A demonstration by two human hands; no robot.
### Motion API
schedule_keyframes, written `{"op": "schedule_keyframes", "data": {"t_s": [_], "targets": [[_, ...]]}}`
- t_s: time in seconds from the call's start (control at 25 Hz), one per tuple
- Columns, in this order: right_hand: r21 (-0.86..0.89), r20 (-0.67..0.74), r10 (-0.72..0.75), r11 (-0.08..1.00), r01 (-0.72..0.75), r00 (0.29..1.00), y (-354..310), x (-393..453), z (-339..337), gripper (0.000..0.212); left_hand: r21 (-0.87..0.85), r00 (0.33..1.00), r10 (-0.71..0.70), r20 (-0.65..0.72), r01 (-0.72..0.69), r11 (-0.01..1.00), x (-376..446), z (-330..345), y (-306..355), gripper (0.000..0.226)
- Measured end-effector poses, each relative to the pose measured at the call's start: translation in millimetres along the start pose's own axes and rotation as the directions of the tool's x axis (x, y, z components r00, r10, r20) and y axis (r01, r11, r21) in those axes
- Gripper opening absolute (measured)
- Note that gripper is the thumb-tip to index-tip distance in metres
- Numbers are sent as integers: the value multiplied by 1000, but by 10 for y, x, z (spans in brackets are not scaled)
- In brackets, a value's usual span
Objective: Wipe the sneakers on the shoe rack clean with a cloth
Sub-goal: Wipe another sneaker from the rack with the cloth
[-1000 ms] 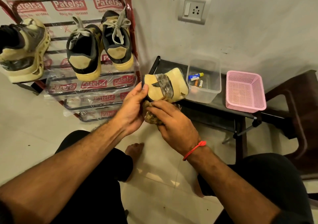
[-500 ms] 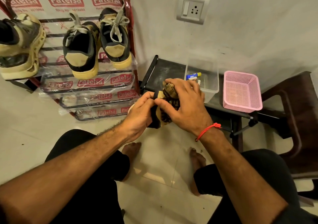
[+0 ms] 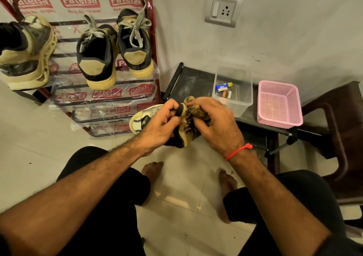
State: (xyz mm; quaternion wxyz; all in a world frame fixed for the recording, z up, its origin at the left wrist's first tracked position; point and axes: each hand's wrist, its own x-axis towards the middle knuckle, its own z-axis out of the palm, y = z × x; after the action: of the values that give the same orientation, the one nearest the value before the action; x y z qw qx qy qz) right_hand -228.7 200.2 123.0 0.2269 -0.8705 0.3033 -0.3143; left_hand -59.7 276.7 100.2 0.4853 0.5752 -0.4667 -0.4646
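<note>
Sneaker point(image 3: 140, 119) lies toe-left between hands: left hand point(image 3: 157, 130) grips collar, right hand point(image 3: 216, 126) fingers bunch cloth point(image 3: 193, 109) on heel end.

The brand name "Patelsa" in white on red labels repeats across the clear plastic wrap point(image 3: 110, 98) covering the shoe rack point(image 3: 151, 39) at the upper left of the frame: three along the top rail, more on the lower tiers. Beneath the top labels runs smaller red print, partly blurred, reading roughly "Reg No" followed by digits that look like "4018663". Lettering on the small tubes in the clear tub point(image 3: 233, 106) at center right is too small to read.
</note>
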Motion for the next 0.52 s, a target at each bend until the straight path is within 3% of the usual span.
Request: {"op": "schedule_keyframes", "data": {"t_s": [0.16, 0.28, 0.36, 0.52], "targets": [[18, 58, -111, 994, 110, 992, -193, -122, 85, 33, -17, 999, -1, 38, 2, 1000, -21, -52, -12, 21], [14, -71, 18, 1000, -17, 997, -9, 105, 14, 27, 32, 992, 6, 128, -10, 999, -11, 10, 35, 15], [17, -60, 125, 992, -124, 990, 58, 113, -16, 25, 102, 986, 23, 166, -40, 994, -37, 60, 36, 7], [3, 51, -21, 1000, 21, 998, -145, -166, 95, 24, 21, 1000, 15, 4, -15, 1000, -30, -32, 13, 26]]}}
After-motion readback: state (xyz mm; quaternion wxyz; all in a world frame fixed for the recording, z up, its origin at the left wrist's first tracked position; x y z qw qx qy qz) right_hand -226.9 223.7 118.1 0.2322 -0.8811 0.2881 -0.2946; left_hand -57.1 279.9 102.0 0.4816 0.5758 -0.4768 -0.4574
